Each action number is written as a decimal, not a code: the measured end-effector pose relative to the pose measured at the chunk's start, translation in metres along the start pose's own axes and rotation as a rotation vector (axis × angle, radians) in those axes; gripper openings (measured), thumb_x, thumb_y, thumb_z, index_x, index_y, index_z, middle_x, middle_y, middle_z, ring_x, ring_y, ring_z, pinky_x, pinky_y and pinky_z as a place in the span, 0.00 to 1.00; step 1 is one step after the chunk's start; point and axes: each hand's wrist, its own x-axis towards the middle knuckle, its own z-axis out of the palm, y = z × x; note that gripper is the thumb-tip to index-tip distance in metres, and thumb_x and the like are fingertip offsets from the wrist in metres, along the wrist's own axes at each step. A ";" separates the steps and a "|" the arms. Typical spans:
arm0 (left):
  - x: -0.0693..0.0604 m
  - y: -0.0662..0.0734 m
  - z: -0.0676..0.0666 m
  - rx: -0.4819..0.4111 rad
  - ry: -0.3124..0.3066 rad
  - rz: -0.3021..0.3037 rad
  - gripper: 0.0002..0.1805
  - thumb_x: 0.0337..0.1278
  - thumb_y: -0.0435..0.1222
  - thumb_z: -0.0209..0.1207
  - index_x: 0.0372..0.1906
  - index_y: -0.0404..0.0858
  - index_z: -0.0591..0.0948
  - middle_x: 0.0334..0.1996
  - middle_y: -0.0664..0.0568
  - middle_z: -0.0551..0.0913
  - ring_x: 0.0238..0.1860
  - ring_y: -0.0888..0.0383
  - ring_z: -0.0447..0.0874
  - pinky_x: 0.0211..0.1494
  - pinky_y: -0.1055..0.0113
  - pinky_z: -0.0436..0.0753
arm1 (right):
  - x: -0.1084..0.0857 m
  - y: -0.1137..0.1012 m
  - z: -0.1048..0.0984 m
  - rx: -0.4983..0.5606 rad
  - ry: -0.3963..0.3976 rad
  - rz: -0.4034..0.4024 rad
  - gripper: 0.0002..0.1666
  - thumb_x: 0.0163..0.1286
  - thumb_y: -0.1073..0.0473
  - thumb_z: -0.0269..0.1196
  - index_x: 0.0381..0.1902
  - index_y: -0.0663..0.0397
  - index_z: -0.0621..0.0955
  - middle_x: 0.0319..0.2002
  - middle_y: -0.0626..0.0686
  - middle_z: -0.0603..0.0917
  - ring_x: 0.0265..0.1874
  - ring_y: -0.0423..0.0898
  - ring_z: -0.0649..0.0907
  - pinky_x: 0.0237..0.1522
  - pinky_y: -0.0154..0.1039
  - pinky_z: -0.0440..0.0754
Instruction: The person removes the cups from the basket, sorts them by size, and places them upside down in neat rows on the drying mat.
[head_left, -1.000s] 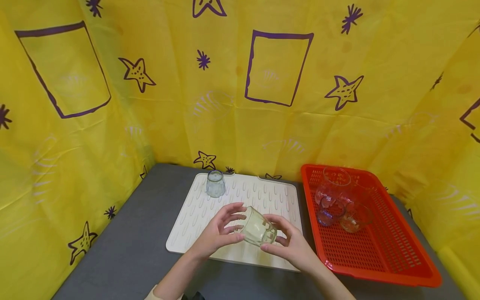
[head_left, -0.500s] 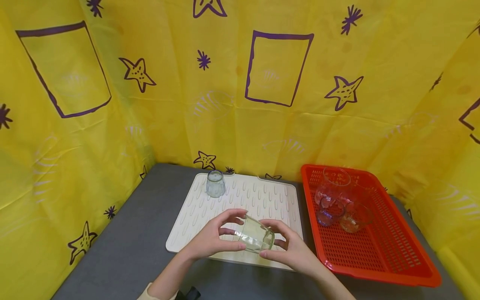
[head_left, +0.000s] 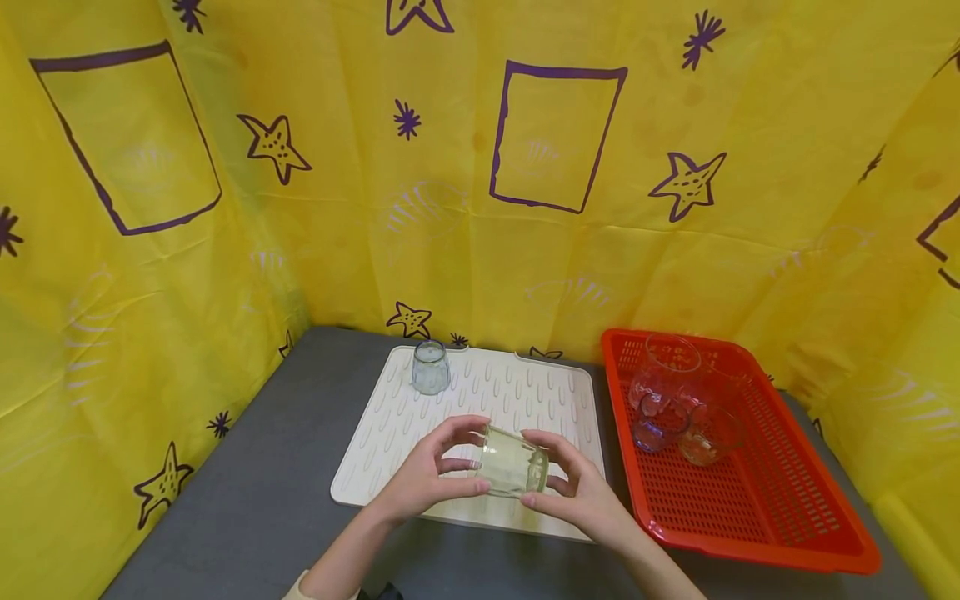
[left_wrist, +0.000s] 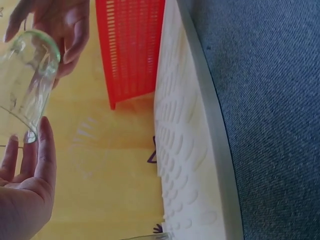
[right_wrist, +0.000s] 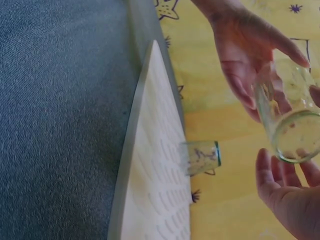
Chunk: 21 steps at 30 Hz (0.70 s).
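Grey bench, white ridged mat on it. Bluish glass stands near the mat's back left corner. Left hand: fingers curled, clamped on one end of pale green glass, held tipped on its side above the mat's front part. Right hand: fingers and thumb clamped on its other end. Far right, red basket; inside, large clear glass behind, purple-tinted glass and amber-tinted glass in front.
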 end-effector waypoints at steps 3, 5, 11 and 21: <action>0.000 -0.001 0.003 -0.054 0.028 0.012 0.36 0.51 0.32 0.70 0.65 0.34 0.69 0.58 0.41 0.73 0.59 0.42 0.71 0.56 0.59 0.79 | 0.001 0.001 0.002 0.054 0.026 0.007 0.39 0.60 0.67 0.69 0.67 0.57 0.67 0.64 0.60 0.69 0.59 0.55 0.72 0.56 0.44 0.77; 0.000 -0.001 0.005 -0.084 0.050 0.010 0.36 0.51 0.32 0.70 0.65 0.34 0.68 0.59 0.41 0.74 0.60 0.42 0.71 0.56 0.59 0.78 | 0.001 0.002 0.003 0.094 0.037 0.015 0.40 0.61 0.67 0.68 0.69 0.59 0.65 0.65 0.62 0.68 0.62 0.58 0.70 0.57 0.45 0.76; -0.001 -0.002 0.008 -0.131 0.092 0.001 0.35 0.52 0.32 0.68 0.66 0.34 0.68 0.59 0.40 0.74 0.60 0.44 0.71 0.57 0.58 0.77 | 0.002 0.003 0.009 0.268 0.037 0.069 0.42 0.63 0.69 0.65 0.71 0.64 0.59 0.69 0.64 0.62 0.66 0.53 0.67 0.57 0.42 0.76; -0.003 -0.002 0.009 -0.142 0.103 -0.025 0.35 0.52 0.31 0.68 0.66 0.35 0.68 0.60 0.42 0.73 0.60 0.47 0.70 0.57 0.58 0.77 | 0.002 0.004 0.015 0.362 0.035 0.111 0.39 0.65 0.69 0.63 0.70 0.63 0.59 0.67 0.62 0.65 0.62 0.50 0.71 0.58 0.42 0.75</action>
